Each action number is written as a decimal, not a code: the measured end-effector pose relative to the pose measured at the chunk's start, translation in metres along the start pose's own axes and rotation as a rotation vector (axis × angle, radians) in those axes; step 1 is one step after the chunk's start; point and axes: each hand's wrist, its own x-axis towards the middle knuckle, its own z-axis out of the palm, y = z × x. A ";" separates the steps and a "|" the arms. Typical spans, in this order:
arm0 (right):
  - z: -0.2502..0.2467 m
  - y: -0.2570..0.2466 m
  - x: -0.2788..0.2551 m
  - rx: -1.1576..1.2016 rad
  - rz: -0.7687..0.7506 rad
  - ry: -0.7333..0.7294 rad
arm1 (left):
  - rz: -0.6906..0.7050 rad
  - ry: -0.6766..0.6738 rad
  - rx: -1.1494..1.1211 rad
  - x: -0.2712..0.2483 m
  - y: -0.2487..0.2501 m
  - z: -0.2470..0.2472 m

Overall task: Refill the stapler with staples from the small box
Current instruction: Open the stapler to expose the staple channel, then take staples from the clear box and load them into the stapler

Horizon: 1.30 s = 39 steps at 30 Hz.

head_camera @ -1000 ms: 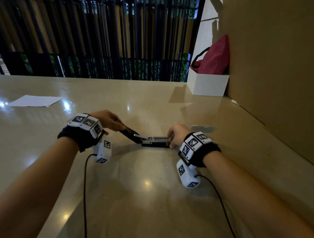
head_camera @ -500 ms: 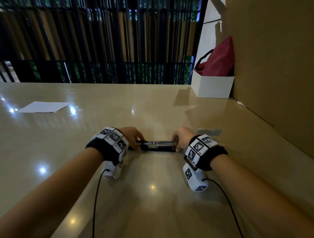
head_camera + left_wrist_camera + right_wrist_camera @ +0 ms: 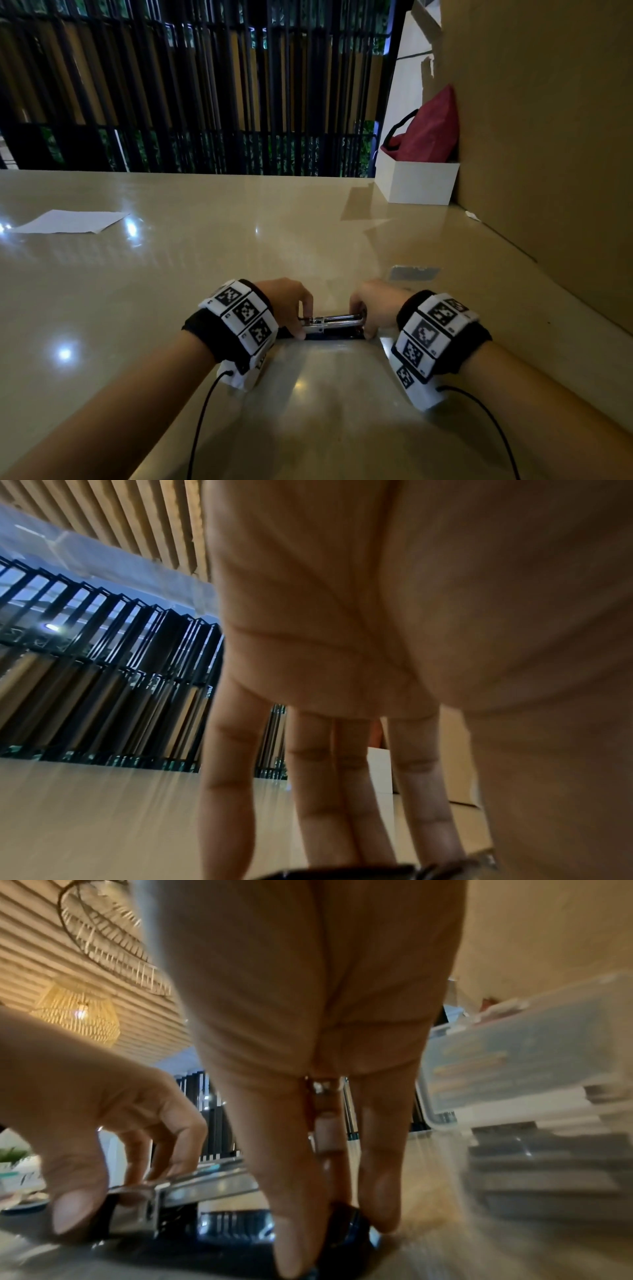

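Note:
The stapler (image 3: 334, 322) lies flat on the beige table (image 3: 308, 411) between my hands, its shiny metal staple rail (image 3: 212, 1181) showing above the black base. My left hand (image 3: 302, 325) pinches the rail's left end between thumb and curled fingers. In the left wrist view the fingers (image 3: 308, 791) reach down to the black body (image 3: 342, 872). My right hand (image 3: 364, 323) pinches the stapler's right end, its fingertips (image 3: 294, 1253) on either side of the black tip. The small clear staple box (image 3: 414, 273) sits just behind my right hand and looms at the right in the right wrist view (image 3: 531, 1056).
A white sheet of paper (image 3: 68, 222) lies far left. A white box (image 3: 418, 186) holding a red bag (image 3: 431, 133) stands at the back right. A cardboard wall (image 3: 548, 137) runs along the table's right side. Black railings (image 3: 205, 85) close the far edge.
My left hand has let go of the raised black top arm and moved right onto the left end of the metal rail. The right hand has stayed on the right end.

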 end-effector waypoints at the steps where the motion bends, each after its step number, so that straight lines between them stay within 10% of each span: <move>1: 0.001 0.001 -0.003 0.013 0.002 -0.005 | -0.004 -0.005 -0.003 -0.001 0.003 0.001; 21: -0.003 0.020 -0.042 0.193 -0.022 -0.121 | 0.029 -0.017 0.005 -0.013 0.022 0.011; 28: -0.031 0.076 -0.067 0.447 0.173 0.094 | 0.051 0.025 0.061 -0.012 0.022 0.015; 39: -0.014 0.087 -0.038 0.216 0.313 0.231 | 0.155 0.009 0.082 -0.015 0.039 0.009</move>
